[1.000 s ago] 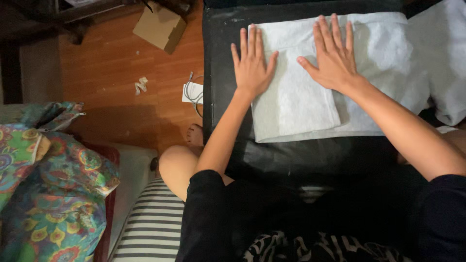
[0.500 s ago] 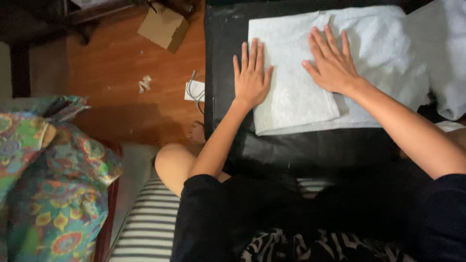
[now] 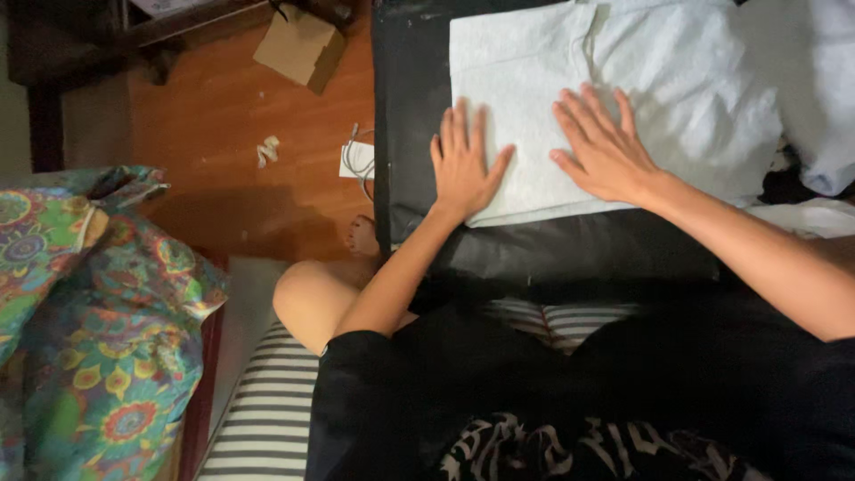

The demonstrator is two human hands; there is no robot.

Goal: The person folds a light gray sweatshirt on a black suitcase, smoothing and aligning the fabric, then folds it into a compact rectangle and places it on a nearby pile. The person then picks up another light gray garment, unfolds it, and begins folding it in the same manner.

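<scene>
A folded white cloth [image 3: 534,80] lies flat on a black surface [image 3: 410,107]. My left hand [image 3: 465,167] rests palm down with fingers spread on the cloth's near left corner. My right hand [image 3: 601,151] presses flat on the cloth near its front edge, fingers apart. Neither hand grips anything. More white fabric [image 3: 802,80] spreads off to the right.
A cardboard box [image 3: 298,46], a scrap of paper [image 3: 266,151] and a white cable [image 3: 356,165] lie on the wooden floor at left. A colourful floral fabric bundle [image 3: 98,330] sits at the lower left. A striped cushion [image 3: 267,410] lies under my knee [image 3: 307,298].
Both hands have slid toward me along the cloth, from its far part to its near edge. The view has shifted, so the cloth sits higher in frame.
</scene>
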